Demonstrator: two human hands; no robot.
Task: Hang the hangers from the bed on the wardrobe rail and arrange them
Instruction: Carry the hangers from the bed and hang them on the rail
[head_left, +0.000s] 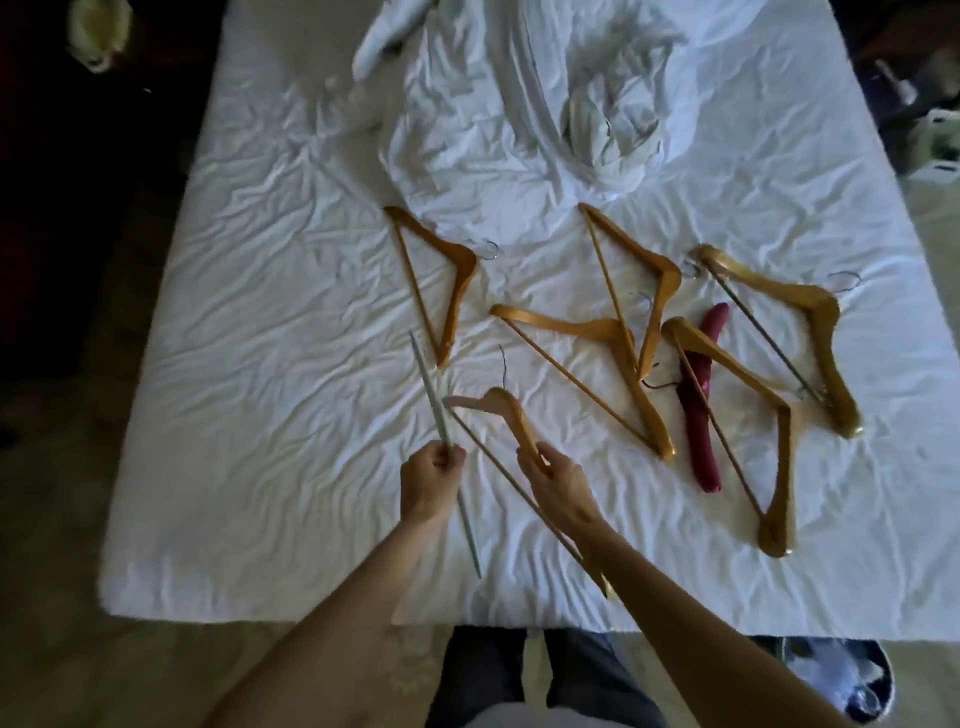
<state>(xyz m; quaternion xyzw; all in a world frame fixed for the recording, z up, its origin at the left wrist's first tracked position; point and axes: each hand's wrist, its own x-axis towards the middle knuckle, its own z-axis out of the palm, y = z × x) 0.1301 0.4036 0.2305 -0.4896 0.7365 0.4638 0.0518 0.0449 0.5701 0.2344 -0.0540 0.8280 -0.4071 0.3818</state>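
Several wooden hangers lie on the white bed sheet (260, 322): one at the left (457, 280), a pair overlapping in the middle (613, 332), one at the far right (810, 312), and one near the front right (779, 467). Under that last hanger lies a dark red padded hanger (698, 415). My right hand (558, 475) grips another wooden hanger (506, 410) by its shoulder, just above the sheet near the front edge. My left hand (434, 475) grips a thin grey rod (439, 415) that slants up and to the left. No wardrobe rail is in view.
A crumpled white duvet (519, 114) is heaped at the far middle of the bed. Dark floor runs along the left side. A blue and white bag (831, 675) sits on the floor by the bed's front right corner.
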